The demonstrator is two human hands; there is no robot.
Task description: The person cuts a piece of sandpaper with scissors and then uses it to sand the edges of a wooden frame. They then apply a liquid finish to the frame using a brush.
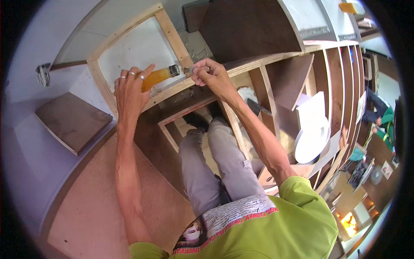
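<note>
My left hand (133, 88), with rings on several fingers, is closed round an amber-yellow, thick handle-like object (156, 79) with a dark end; I cannot make out its kind. It lies over a pale wooden frame (171, 38) backed by a white panel (133, 43). To its right, my right hand (211, 74) is closed in a pinch at the frame's lower right corner. A small metallic piece (186, 70) shows on the wood beside those fingertips. What the fingers themselves hold is too small to tell.
Below the frame are brown panels and an open compartment with a wooden edge (168, 137), where my legs (215, 159) stand. A row of partitions (334, 82) runs off to the right. A white toilet-seat-shaped piece (311, 140) stands there. Another person (384, 121) is at the far right.
</note>
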